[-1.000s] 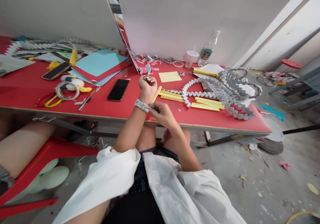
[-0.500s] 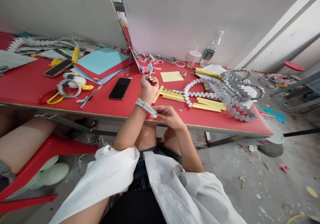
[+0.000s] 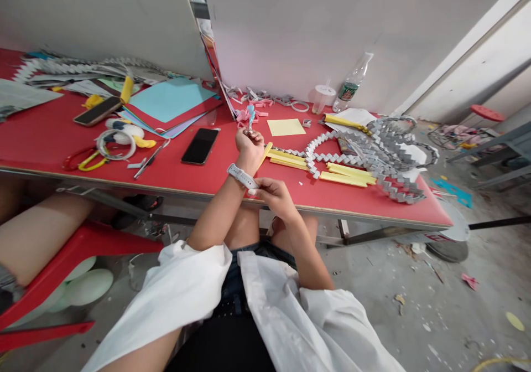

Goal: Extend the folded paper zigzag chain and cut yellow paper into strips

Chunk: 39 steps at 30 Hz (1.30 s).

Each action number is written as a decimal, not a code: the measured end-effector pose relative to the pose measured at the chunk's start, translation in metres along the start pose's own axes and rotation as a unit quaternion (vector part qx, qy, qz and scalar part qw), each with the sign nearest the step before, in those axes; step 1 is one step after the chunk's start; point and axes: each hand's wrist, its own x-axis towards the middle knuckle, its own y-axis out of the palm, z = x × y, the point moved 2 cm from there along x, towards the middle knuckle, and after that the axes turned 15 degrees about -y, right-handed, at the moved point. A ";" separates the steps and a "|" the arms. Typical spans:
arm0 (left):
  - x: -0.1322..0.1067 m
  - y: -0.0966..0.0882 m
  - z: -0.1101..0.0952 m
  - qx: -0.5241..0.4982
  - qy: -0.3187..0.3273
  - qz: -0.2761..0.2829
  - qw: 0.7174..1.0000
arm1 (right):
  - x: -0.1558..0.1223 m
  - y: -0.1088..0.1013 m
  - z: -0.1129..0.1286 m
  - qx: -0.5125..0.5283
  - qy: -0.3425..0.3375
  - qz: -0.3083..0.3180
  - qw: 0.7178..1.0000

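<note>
My left hand (image 3: 249,148) is curled into a loose fist, raised over the red table (image 3: 50,139) near its front edge. A white watch strap (image 3: 241,176) circles that wrist. My right hand (image 3: 271,196) pinches the end of the strap with its fingertips. Folded yellow paper strips (image 3: 286,158) lie just beyond my left hand, and a long grey zigzag paper chain (image 3: 365,150) curls to the right of them. A black phone (image 3: 199,145) lies face down to the left of my left hand.
A yellow square sheet (image 3: 286,127), a plastic cup (image 3: 322,97) and a bottle (image 3: 350,83) stand near the white partition. Blue and red paper sheets (image 3: 166,102), a second phone (image 3: 97,111), tape rolls and scissors (image 3: 150,160) lie on the left. Another person's bare leg (image 3: 37,239) rests on a red chair.
My right hand has shifted slightly along the watch strap and keeps its pinch. The view has drifted a little; my left fist stays raised.
</note>
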 end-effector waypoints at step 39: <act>-0.031 0.010 -0.016 -0.198 -0.043 -0.039 0.979 | -0.003 0.001 -0.007 -0.018 -0.028 -0.081 0.996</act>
